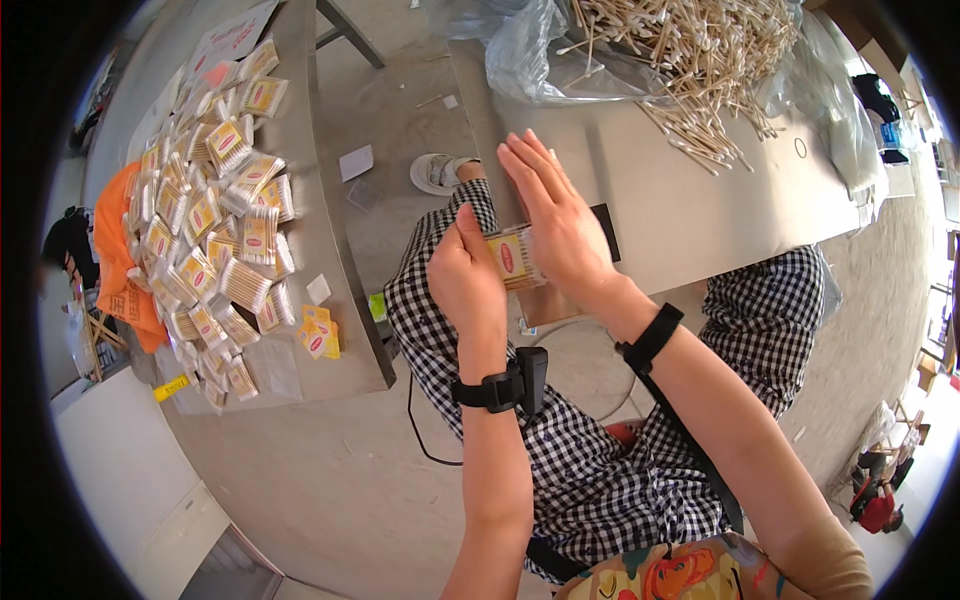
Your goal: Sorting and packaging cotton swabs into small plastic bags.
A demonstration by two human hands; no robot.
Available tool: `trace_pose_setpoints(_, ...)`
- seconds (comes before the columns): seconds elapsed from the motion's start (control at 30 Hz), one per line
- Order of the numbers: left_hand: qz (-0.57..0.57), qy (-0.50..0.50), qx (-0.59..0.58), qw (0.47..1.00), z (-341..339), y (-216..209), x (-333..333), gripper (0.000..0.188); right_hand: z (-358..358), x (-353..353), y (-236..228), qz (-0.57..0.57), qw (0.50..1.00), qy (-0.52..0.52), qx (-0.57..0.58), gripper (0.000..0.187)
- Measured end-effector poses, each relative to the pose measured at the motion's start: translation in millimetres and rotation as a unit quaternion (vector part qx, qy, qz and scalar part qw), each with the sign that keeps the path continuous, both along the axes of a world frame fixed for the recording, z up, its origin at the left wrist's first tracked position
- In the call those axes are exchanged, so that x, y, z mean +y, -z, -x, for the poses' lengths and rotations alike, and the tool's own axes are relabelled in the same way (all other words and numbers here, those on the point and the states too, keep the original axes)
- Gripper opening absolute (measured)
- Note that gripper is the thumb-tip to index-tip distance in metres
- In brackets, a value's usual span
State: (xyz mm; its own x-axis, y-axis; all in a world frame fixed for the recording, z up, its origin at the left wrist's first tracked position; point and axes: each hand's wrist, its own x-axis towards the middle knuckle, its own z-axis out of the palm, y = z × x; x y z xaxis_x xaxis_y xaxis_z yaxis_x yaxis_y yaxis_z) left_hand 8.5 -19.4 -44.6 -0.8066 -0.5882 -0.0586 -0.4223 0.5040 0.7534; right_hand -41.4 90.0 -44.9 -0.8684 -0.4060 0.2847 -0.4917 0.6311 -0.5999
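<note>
Between my hands, over the near left edge of the right-hand metal table, is a small clear pack of cotton swabs (pixel 512 257) with a yellow and white card in it. My left hand (pixel 468 278) is closed round the pack's left end, thumb pointing up. My right hand (pixel 565 230) is stretched out, its fingers straight and together, with the palm side against the pack's right end. Its inner surface is hidden from view. A dark flat piece (pixel 606 233) on the table edge shows behind my right hand.
Loose cotton swabs (pixel 690 60) lie heaped on a clear plastic bag (pixel 535 60) on the right-hand table (pixel 720 215). Many filled packs (pixel 215 225) cover the left table (pixel 345 300), beside orange cloth (pixel 125 260) and yellow cards (pixel 319 334). A floor gap separates the tables.
</note>
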Motion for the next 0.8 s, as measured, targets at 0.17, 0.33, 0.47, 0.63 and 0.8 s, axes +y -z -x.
trace_pose_setpoints(0.17,0.058,0.013,-0.020,0.998,2,-7,3,0.047,-11,-21,-3,0.205,0.974,0.001,-0.095,0.047)
trace_pose_setpoints(0.33,-0.078,-0.028,0.018,0.996,-9,-11,-26,0.058,-25,1,-10,0.481,0.830,0.130,-0.250,0.045)
trace_pose_setpoints(0.47,-0.010,-0.019,0.001,1.000,-12,1,-31,0.063,-48,1,-6,0.529,0.797,0.133,-0.260,0.053)
trace_pose_setpoints(0.63,-0.013,0.029,-0.034,0.999,-13,-1,-27,0.060,-49,2,-21,0.531,0.781,0.128,-0.303,0.051)
trace_pose_setpoints(0.8,0.107,0.035,0.060,0.992,-4,-23,-25,0.037,-21,95,-38,0.346,0.923,0.090,-0.144,0.041)
